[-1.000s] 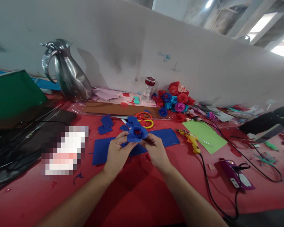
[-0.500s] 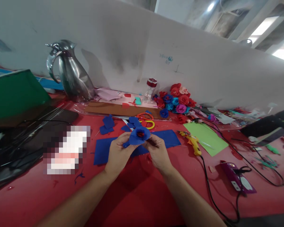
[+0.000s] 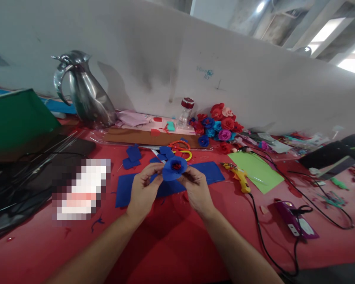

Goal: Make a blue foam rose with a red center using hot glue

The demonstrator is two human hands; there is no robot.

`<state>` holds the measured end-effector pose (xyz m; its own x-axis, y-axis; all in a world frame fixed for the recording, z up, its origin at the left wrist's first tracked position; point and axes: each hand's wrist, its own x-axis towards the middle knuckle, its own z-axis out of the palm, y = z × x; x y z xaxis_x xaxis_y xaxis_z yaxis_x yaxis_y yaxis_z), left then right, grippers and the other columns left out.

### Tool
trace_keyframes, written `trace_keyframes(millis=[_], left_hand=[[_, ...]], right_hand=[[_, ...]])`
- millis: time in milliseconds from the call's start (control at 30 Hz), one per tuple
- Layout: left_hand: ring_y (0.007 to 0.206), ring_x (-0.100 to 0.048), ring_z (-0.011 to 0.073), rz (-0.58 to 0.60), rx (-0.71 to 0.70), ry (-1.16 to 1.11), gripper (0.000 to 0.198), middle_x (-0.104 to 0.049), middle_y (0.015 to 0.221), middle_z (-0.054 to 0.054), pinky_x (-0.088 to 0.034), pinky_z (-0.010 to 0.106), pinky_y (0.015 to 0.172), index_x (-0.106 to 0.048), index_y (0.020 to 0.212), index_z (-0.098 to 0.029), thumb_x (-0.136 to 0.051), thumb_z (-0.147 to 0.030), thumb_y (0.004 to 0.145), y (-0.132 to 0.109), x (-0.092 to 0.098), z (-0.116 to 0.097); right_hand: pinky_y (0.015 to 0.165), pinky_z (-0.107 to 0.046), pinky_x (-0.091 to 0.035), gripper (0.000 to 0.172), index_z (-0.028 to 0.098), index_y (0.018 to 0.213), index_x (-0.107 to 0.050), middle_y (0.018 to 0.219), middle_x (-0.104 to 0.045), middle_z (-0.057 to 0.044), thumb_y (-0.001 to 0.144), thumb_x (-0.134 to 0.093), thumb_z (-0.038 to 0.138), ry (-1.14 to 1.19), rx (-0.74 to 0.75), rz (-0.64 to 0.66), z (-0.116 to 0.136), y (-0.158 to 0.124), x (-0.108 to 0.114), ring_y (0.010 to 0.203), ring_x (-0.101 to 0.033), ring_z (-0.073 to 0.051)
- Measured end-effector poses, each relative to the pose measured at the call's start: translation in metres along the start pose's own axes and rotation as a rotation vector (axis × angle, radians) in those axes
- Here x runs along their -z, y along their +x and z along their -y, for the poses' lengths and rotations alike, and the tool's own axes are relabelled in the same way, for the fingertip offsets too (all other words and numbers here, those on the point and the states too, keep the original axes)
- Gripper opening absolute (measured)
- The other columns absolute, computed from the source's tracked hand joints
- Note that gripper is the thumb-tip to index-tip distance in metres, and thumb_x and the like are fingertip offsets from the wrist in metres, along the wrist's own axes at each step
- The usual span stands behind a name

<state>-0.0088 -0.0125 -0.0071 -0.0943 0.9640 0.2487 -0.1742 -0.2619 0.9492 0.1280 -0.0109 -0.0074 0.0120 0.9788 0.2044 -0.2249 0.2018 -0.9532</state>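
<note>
A blue paper flower [image 3: 172, 173] with a red centre is held up between my two hands, its face turned toward me. My left hand [image 3: 143, 187] pinches its left edge between thumb and fingers. On the other side, my right hand [image 3: 197, 190] is closed at the flower's lower right, the fingertips partly hidden behind the petals. Beneath them lies a blue sheet [image 3: 126, 191] on the red tabletop. Small blue cut pieces [image 3: 133, 154] and yellow-and-orange handled scissors [image 3: 187, 155] are just beyond the flower.
A yellow glue gun [image 3: 239, 177] lies to the right beside a green sheet [image 3: 262, 173], its cord trailing near a purple power block [image 3: 294, 221]. Paper flowers [image 3: 221, 124], a glass jar [image 3: 185, 114] and a steel jug [image 3: 91, 92] line the wall. A dark bag [image 3: 14, 189] lies left.
The flower is turned slightly, showing more of its red centre. My left hand has shifted a little to the left and its grip at the petal edge has changed. The view has moved slightly.
</note>
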Motion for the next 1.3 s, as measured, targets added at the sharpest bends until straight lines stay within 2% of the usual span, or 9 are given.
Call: trace_keyframes(millis=[133,233,333,600,833,1000,1200,1300], left_hand=[[0.083,-0.056,0.0158,-0.059,-0.072,-0.037,0.018,-0.064,0.092,0.002,-0.045,0.029,0.079,-0.074,0.086,-0.025,-0.065,-0.018,0.073,0.003,0.005,-0.003],[0.091,-0.054,0.0169,-0.048,-0.105,-0.064,0.015,-0.060,0.096,0.002,-0.043,0.030,0.083,-0.073,0.080,-0.026,-0.061,-0.018,0.077,0.003,0.007,-0.008],[0.101,-0.053,0.0192,-0.023,-0.091,-0.081,0.014,-0.058,0.099,0.003,-0.040,0.033,0.090,-0.072,0.076,-0.026,-0.060,-0.020,0.078,0.003,0.006,-0.012],[0.100,-0.052,0.0194,-0.012,-0.051,-0.039,0.009,-0.055,0.100,0.003,-0.039,0.034,0.090,-0.068,0.069,-0.024,-0.066,-0.026,0.078,0.002,0.005,-0.014],[0.094,-0.052,0.0179,0.032,-0.053,-0.070,0.019,-0.055,0.095,0.002,-0.040,0.032,0.086,-0.068,0.061,-0.023,-0.065,-0.026,0.079,0.002,0.006,-0.013],[0.091,-0.051,0.0184,-0.026,-0.042,-0.081,0.028,-0.055,0.090,0.004,-0.043,0.031,0.080,-0.066,0.057,-0.022,-0.059,-0.030,0.083,0.004,0.006,-0.013],[0.086,-0.053,0.0175,-0.056,-0.010,-0.102,0.019,-0.057,0.088,0.003,-0.045,0.031,0.078,-0.066,0.062,-0.022,-0.064,-0.031,0.078,0.003,0.004,-0.017],[0.084,-0.055,0.0167,-0.114,0.027,-0.170,0.009,-0.060,0.085,0.002,-0.045,0.030,0.078,-0.067,0.067,-0.023,-0.067,-0.030,0.073,0.005,0.003,-0.020]], right_hand=[[0.075,-0.030,-0.051,0.006,0.022,0.070,-0.068,0.072,-0.069,0.001,0.065,-0.071,0.020,-0.007,-0.019,-0.035,-0.001,0.001,0.001,0.072,-0.062,-0.016],[0.075,-0.028,-0.049,0.005,0.022,0.070,-0.068,0.072,-0.068,0.001,0.067,-0.069,0.019,-0.064,-0.011,-0.026,-0.003,0.001,0.003,0.071,-0.061,-0.015],[0.076,-0.029,-0.048,0.006,0.021,0.072,-0.068,0.073,-0.067,0.001,0.067,-0.066,0.017,-0.132,-0.004,-0.018,-0.005,0.002,0.006,0.071,-0.059,-0.015],[0.078,-0.030,-0.047,0.007,0.021,0.073,-0.068,0.076,-0.066,-0.001,0.069,-0.064,0.017,-0.191,0.009,-0.005,-0.008,0.002,0.008,0.073,-0.059,-0.016],[0.078,-0.031,-0.047,0.005,0.020,0.073,-0.068,0.075,-0.066,-0.001,0.068,-0.066,0.020,-0.202,-0.007,-0.016,-0.006,0.002,0.007,0.072,-0.058,-0.016],[0.077,-0.029,-0.047,0.004,0.021,0.072,-0.068,0.076,-0.066,-0.002,0.069,-0.065,0.021,-0.190,0.005,0.003,-0.004,0.001,0.006,0.074,-0.058,-0.017],[0.074,-0.029,-0.047,0.001,0.021,0.069,-0.067,0.074,-0.064,-0.001,0.069,-0.066,0.022,-0.194,-0.005,-0.001,-0.003,0.001,0.005,0.071,-0.057,-0.017],[0.076,-0.029,-0.047,0.002,0.021,0.069,-0.067,0.075,-0.065,-0.001,0.070,-0.066,0.022,-0.191,-0.005,0.012,-0.004,0.001,0.006,0.072,-0.057,-0.017]])
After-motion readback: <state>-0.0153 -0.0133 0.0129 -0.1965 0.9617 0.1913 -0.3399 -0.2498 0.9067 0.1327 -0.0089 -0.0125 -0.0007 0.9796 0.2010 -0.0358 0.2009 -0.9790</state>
